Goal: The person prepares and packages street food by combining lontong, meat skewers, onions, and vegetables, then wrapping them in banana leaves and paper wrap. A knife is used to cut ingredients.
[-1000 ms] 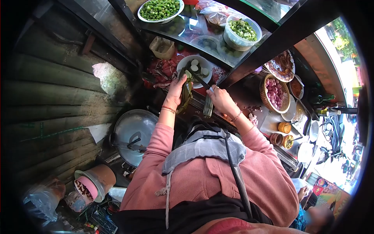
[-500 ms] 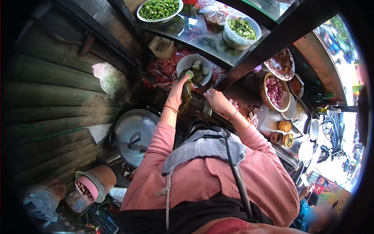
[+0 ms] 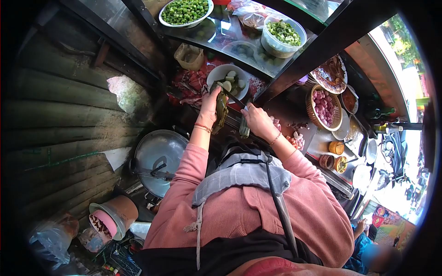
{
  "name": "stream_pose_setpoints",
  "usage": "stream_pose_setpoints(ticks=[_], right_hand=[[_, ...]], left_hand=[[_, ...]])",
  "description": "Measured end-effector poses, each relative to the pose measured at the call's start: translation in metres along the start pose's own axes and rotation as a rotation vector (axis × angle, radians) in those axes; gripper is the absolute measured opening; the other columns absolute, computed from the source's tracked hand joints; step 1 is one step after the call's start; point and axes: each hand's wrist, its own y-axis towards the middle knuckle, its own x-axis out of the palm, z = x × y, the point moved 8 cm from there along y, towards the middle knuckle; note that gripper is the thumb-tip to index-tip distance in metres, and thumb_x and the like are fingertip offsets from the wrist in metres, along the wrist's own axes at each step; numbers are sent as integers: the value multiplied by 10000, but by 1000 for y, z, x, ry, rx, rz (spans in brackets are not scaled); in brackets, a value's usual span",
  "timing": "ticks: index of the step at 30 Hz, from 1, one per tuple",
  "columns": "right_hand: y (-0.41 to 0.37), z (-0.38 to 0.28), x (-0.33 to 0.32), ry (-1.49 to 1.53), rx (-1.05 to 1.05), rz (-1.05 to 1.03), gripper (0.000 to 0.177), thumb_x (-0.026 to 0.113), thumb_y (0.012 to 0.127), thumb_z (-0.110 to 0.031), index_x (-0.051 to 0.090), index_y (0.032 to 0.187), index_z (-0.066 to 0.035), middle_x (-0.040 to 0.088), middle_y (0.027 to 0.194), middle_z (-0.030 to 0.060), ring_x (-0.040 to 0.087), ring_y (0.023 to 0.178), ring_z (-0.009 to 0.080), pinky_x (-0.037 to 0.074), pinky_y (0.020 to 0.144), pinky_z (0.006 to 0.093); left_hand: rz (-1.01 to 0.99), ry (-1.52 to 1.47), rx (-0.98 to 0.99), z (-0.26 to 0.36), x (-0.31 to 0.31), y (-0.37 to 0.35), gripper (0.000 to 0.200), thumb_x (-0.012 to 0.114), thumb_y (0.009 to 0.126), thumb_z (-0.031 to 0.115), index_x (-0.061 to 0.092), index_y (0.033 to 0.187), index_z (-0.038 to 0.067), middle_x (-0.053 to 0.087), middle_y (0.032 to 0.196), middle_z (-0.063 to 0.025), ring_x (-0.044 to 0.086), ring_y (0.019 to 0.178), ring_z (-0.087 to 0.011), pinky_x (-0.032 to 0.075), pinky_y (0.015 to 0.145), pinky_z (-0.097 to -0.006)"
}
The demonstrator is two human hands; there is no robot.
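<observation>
My left hand (image 3: 210, 106) is closed around a rice cake in a brownish-green leaf wrapper (image 3: 222, 110), its pale cut end over the near rim of a white bowl (image 3: 212, 75). Pale slices (image 3: 241, 83) lie in that bowl. My right hand (image 3: 260, 120) grips a knife (image 3: 236, 100), whose dark blade reaches left to the cut end. Just below the right hand's fingers shows a green-grey roll (image 3: 244, 127), partly hidden.
A large lidded pot (image 3: 154, 142) stands left of my body. Chopped greens fill a plate (image 3: 208, 13) and a tub (image 3: 277, 50) on the glass shelf ahead. A basket (image 3: 338, 115) of shallots and sauce jars (image 3: 336, 147) are at right. A person (image 3: 361, 244) sits lower right.
The knife blade has moved up to the pale end of the rice cake, over the bowl's rim. Both hands stay nearly in place, while the view shifts slightly.
</observation>
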Motion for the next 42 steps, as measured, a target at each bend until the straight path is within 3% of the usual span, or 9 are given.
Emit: stream_pose_setpoints(ticks=[6,9,11,12,14,18,23,36,42], right_hand=[[18,21,28,93,-46,-17,351,460,951,-312,530,977,32,619,845,305,602,834,469,476,709,522],[25,20,30,240,-165,-37,364,476,951,-326,544,901,29,630,766,243,633,710,396,476,652,470],[21,25,37,533,65,-283,384,493,954,-341,526,822,18,576,661,123,541,540,221,449,559,379],[19,25,37,534,66,-282,384,493,954,-341,526,822,18,576,661,123,541,540,221,449,559,379],[15,27,33,675,80,-191,375,461,978,-393,418,758,-92,374,567,-48,332,408,36,286,351,214],[9,42,32,760,235,-184,358,461,980,-379,418,781,-84,375,558,-40,318,394,45,279,348,211],[-9,41,30,1009,425,-245,326,443,988,-367,415,837,-79,359,567,-31,313,397,48,287,354,204],[-18,39,51,1296,430,-314,266,414,996,-357,426,916,-103,393,600,-2,341,393,72,312,350,222],[-20,40,48,1085,382,-156,234,489,969,-297,434,927,-73,446,620,5,392,406,66,350,345,238]], left_hand=[[7,31,42,5,5,-3,280,729,801,284,595,957,94,609,772,-21,610,604,-133,529,544,-270],[68,56,72,8,3,-4,291,738,795,276,599,957,78,613,782,-19,604,607,-122,516,550,-255],[84,141,119,15,6,-4,284,734,801,260,605,962,66,620,801,-23,600,615,-116,508,545,-252],[101,225,165,20,7,-5,277,730,806,244,611,968,53,628,820,-27,597,622,-110,501,540,-249],[58,326,264,24,11,-4,275,713,823,232,618,983,29,633,838,-30,601,658,-117,502,582,-260],[-4,788,652,42,38,-17,347,652,865,236,615,1067,-44,684,923,-129,646,839,-215,473,773,-317],[34,984,743,43,52,-26,449,568,913,292,538,1243,-12,641,1051,-236,615,1017,-359,471,866,-387],[66,1027,867,50,43,-56,402,551,928,238,554,1202,-57,631,1050,-256,627,959,-356,474,836,-371],[64,835,886,50,40,-67,332,545,943,184,564,1178,-51,666,1009,-141,634,859,-205,487,779,-332]])
